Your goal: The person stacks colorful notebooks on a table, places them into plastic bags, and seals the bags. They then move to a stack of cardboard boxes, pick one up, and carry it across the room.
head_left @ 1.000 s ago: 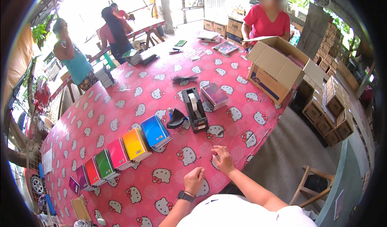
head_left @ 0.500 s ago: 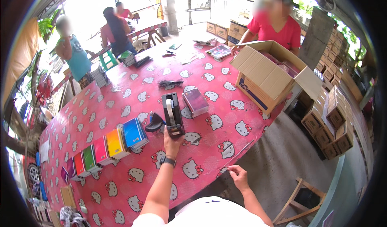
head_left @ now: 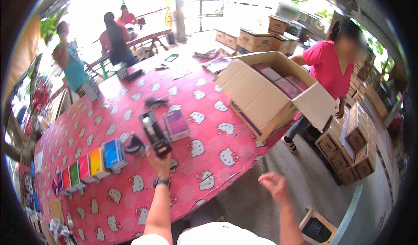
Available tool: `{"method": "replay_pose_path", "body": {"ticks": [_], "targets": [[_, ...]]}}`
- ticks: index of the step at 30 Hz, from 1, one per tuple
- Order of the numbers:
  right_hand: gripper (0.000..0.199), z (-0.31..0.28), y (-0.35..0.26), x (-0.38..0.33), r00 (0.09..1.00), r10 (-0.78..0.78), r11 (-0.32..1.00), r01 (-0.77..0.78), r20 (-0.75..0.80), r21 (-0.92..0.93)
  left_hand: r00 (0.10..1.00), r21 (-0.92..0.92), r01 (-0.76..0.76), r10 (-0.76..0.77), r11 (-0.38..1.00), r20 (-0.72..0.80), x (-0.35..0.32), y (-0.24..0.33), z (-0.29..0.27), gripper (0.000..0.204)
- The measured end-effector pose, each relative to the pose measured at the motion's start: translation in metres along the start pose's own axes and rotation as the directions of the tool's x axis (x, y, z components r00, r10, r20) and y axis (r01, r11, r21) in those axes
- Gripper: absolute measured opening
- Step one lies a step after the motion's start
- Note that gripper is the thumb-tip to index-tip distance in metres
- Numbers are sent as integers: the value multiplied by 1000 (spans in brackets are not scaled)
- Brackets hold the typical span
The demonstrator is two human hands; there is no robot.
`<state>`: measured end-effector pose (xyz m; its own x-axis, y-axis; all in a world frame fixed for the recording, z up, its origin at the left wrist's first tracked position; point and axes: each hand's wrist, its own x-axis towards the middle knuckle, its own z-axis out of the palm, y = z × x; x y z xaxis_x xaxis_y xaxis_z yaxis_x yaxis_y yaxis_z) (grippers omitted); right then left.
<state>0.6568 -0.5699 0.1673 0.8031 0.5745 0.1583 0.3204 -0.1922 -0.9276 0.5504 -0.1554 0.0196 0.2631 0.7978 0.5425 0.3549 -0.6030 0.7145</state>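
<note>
My left hand, a dark watch on its wrist, grips the near end of a black tape dispenser on the table. A roll of tape sits in the dispenser. Beyond the table's near edge, my right hand is raised in the air, slightly blurred, with loosely bent fingers and nothing visible in them. Right of the dispenser stands a stack of purple notebooks. A small dark tool, its kind unclear, lies at its left. A row of coloured notebook stacks runs leftward, from blue to purple.
An open cardboard box holding purple packs stands at the table's right edge. A person in a red shirt is beside it. Closed cartons are piled on the floor at right, and a wooden stool stands below. Other people are at the far left.
My view has swung to the right. The person in red has moved from behind the box to its right side. My right hand has risen and its fingers have loosened; my left hand stays on the dispenser.
</note>
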Motion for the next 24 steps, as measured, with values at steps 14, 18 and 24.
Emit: {"method": "replay_pose_path", "body": {"ticks": [14,18,24], "targets": [[42,-84,-48,221,874,-467,380,60,-135,-923,939,87,-253,223,964,262,61,98,62,55],[38,-76,-39,220,792,-574,405,52,-210,-913,912,503,-81,-140,861,387,90,87,98,81],[34,-65,-44,224,773,-573,455,24,-272,-890,854,638,33,-353,770,382,105,99,110,108]]}}
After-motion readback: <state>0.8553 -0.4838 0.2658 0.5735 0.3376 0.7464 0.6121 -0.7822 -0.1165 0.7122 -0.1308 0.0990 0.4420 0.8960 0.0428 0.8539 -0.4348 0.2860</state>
